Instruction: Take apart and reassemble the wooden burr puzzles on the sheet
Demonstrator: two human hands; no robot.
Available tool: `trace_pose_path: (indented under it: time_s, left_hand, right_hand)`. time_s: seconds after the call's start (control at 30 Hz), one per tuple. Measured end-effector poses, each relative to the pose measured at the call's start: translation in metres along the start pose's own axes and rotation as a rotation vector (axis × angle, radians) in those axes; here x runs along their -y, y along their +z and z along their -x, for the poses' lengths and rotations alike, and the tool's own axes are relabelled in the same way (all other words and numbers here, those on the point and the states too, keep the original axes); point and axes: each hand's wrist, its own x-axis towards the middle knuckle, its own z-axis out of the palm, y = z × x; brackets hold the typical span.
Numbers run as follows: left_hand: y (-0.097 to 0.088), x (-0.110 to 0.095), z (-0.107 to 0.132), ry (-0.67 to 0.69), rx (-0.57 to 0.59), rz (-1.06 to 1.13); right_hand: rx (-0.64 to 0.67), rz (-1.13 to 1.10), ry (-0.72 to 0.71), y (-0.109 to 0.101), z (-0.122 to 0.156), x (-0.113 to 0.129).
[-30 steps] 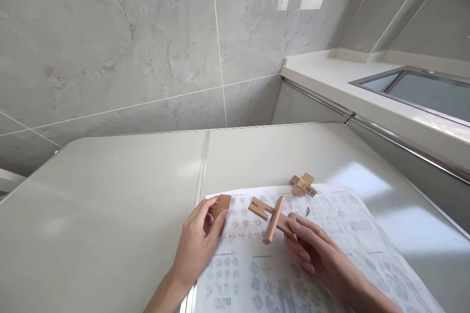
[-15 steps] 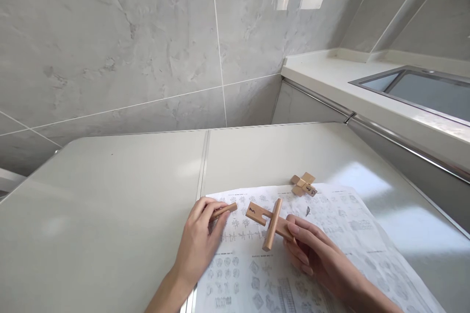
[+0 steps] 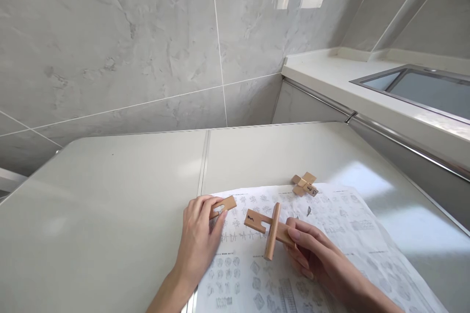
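Note:
My left hand (image 3: 200,239) pinches a small notched wooden piece (image 3: 223,204) and holds it nearly flat above the printed sheet (image 3: 330,234). My right hand (image 3: 312,254) grips one end of two crossed wooden pieces (image 3: 270,225): a flat notched bar with a mark on it and a long bar slotted across it. The two hands are a short gap apart. A small assembled wooden cross (image 3: 304,185) lies at the sheet's far edge, untouched.
The sheet, printed with many small puzzle diagrams, lies on a pale table (image 3: 110,195) with a seam down its middle. A tiled wall (image 3: 128,49) rises behind. To the right a white counter holds a steel sink (image 3: 414,88).
My left hand has turned its piece from upright to nearly flat, pointing toward the crossed pieces. My right hand has shifted the crossed pieces slightly left and nearer.

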Motion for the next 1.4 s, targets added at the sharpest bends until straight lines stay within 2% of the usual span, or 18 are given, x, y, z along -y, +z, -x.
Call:
trace_pose_path:
  time_s: [0.13,0.27,0.33,0.5,0.6,0.77,1.13,1.4]
  left_hand:
    - [0.001,-0.001,0.0,-0.014,-0.023,0.029]
    - [-0.005,-0.01,0.003,-0.006,-0.032,0.19]
    - [-0.009,-0.016,0.007,0.004,0.055,0.286]
    - [-0.016,-0.031,0.015,-0.134,0.464,0.626]
    - [-0.016,-0.038,0.016,-0.231,0.566,0.784]
    - [-0.013,-0.038,0.016,-0.295,0.609,0.934]
    - [-0.016,-0.041,0.018,-0.239,0.645,1.014]
    - [-0.015,-0.043,0.016,-0.21,0.659,1.005]
  right_hand:
    - [0.001,0.004,-0.006,-0.001,-0.001,-0.002]
    - [0.01,0.023,-0.01,-0.003,0.0,-0.006]
    - [0.014,0.046,-0.007,-0.003,0.001,-0.007]
    - [0.044,0.134,-0.017,-0.002,0.001,-0.004]
    - [0.077,0.196,-0.033,-0.002,0.001,-0.002]
    - [0.121,0.236,-0.05,-0.003,0.001,-0.003]
    - [0.341,0.094,0.006,0.002,0.003,0.0]
    - [0.33,0.046,-0.032,-0.002,0.0,-0.009]
